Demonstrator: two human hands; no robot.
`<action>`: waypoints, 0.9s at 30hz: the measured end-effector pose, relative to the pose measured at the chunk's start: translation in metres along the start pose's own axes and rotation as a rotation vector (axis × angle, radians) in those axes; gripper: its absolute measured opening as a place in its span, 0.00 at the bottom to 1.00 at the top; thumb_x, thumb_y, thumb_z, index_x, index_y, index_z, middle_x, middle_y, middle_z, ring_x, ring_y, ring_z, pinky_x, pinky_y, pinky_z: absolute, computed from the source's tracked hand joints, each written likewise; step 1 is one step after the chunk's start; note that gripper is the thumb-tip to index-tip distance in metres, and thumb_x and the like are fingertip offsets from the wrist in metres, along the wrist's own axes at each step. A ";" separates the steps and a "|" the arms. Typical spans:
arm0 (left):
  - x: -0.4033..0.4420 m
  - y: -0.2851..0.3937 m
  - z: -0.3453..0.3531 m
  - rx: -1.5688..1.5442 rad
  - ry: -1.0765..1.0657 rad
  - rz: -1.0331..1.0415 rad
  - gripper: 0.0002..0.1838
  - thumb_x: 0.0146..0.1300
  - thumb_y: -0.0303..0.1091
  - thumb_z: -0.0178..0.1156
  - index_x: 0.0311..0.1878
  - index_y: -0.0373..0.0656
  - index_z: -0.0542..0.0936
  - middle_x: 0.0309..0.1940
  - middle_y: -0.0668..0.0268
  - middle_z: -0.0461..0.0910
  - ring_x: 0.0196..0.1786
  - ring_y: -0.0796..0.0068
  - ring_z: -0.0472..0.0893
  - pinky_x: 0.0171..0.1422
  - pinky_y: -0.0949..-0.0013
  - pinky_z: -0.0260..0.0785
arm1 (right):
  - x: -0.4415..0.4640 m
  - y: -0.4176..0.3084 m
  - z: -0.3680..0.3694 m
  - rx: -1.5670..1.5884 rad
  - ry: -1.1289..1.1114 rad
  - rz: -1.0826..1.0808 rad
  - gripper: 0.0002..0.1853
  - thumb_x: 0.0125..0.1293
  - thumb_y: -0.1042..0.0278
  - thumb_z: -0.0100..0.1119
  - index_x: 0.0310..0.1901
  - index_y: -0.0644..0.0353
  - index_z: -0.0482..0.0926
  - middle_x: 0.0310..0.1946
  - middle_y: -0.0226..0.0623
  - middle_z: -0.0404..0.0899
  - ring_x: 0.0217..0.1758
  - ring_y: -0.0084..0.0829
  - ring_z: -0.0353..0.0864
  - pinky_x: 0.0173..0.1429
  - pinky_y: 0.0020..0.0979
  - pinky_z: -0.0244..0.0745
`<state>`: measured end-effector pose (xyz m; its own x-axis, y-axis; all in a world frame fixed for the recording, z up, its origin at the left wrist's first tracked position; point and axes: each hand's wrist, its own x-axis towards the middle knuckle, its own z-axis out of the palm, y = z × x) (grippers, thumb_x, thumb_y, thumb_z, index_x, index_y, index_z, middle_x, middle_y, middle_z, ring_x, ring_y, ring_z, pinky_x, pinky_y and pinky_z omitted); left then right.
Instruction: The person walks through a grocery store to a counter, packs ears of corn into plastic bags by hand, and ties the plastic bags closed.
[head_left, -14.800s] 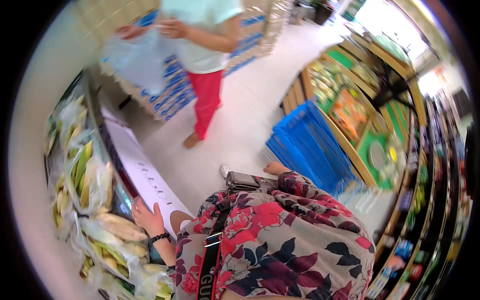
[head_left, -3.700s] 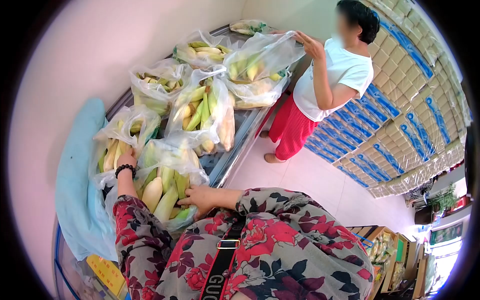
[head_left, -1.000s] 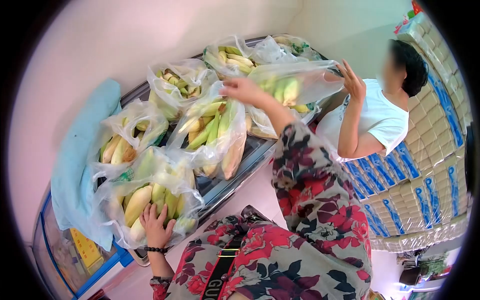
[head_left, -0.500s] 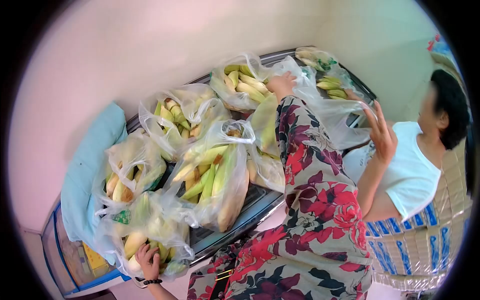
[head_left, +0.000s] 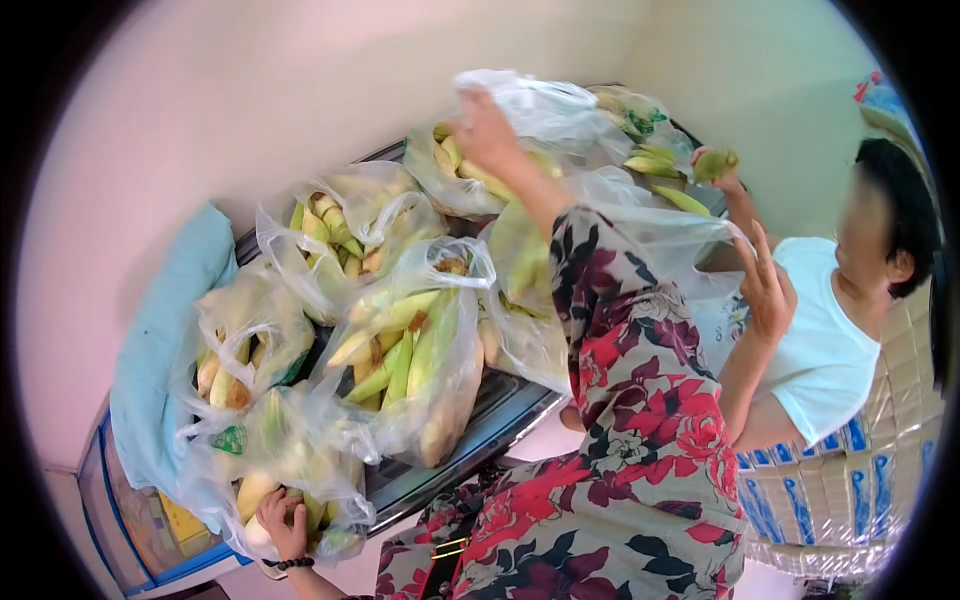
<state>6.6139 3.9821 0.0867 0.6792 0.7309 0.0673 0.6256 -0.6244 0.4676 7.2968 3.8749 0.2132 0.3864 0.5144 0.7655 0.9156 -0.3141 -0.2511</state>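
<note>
My left hand (head_left: 283, 525), with a dark bead bracelet, rests on corn ears (head_left: 255, 495) in the nearest clear plastic bag (head_left: 340, 530), its fingers somewhat apart. Stretched out toward the back, my right hand (head_left: 487, 130) is closed on a white plastic bag (head_left: 540, 100) above an open bag of corn (head_left: 455, 180). Several more clear bags with husked and green corn (head_left: 405, 350) stand between my hands. The co-worker's hands are separate from mine: one grips a green corn ear (head_left: 715, 165), the other lifts the edge of a clear bag (head_left: 650, 225).
The bags lie on a dark glass-topped freezer (head_left: 500, 405) along the wall. A light blue cloth (head_left: 165, 370) is bundled at its left end. Loose green corn (head_left: 655, 160) lies at the back. The co-worker (head_left: 825, 330) stands at the right, before stacked wrapped packages (head_left: 860, 510).
My right hand has moved left, drawing the white bag up with it. My left hand stays on the near corn. A corn ear now shows in the co-worker's hand.
</note>
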 end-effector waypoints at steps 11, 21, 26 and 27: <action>-0.024 0.048 -0.023 -1.420 -0.085 0.056 0.36 0.62 0.45 0.59 0.69 0.45 0.57 0.65 0.59 0.62 0.66 0.62 0.64 0.69 0.58 0.56 | -0.198 -0.395 -0.072 0.681 -0.476 -0.494 0.28 0.53 0.61 0.62 0.55 0.66 0.69 0.57 0.49 0.68 0.61 0.48 0.67 0.64 0.45 0.62; -0.049 0.030 -0.027 -2.166 -0.376 -0.616 0.17 0.65 0.35 0.48 0.50 0.33 0.74 0.42 0.57 0.80 0.47 0.65 0.79 0.55 0.61 0.72 | -0.245 -0.449 -0.143 0.786 -0.475 -0.368 0.08 0.55 0.66 0.62 0.36 0.57 0.80 0.41 0.35 0.80 0.47 0.39 0.77 0.53 0.38 0.70; -0.095 0.009 -0.062 -2.454 -0.516 -0.628 0.16 0.64 0.36 0.47 0.48 0.34 0.74 0.35 0.61 0.81 0.32 0.68 0.81 0.35 0.67 0.78 | -0.225 -0.396 -0.120 0.215 -0.259 -0.100 0.30 0.48 0.65 0.67 0.55 0.61 0.70 0.52 0.43 0.73 0.60 0.47 0.66 0.65 0.45 0.57; -0.106 0.008 -0.065 -2.565 -0.604 -0.554 0.16 0.64 0.36 0.47 0.48 0.34 0.74 0.35 0.61 0.81 0.31 0.67 0.82 0.33 0.67 0.78 | -0.229 -0.389 -0.103 0.128 -0.233 -0.057 0.33 0.47 0.65 0.68 0.57 0.61 0.69 0.54 0.44 0.72 0.63 0.49 0.62 0.66 0.47 0.54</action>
<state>6.5218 3.9170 0.1406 0.9381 0.2749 -0.2107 -0.2924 0.9546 -0.0563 6.8407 3.7974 0.1963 0.3358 0.7024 0.6275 0.9373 -0.1835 -0.2962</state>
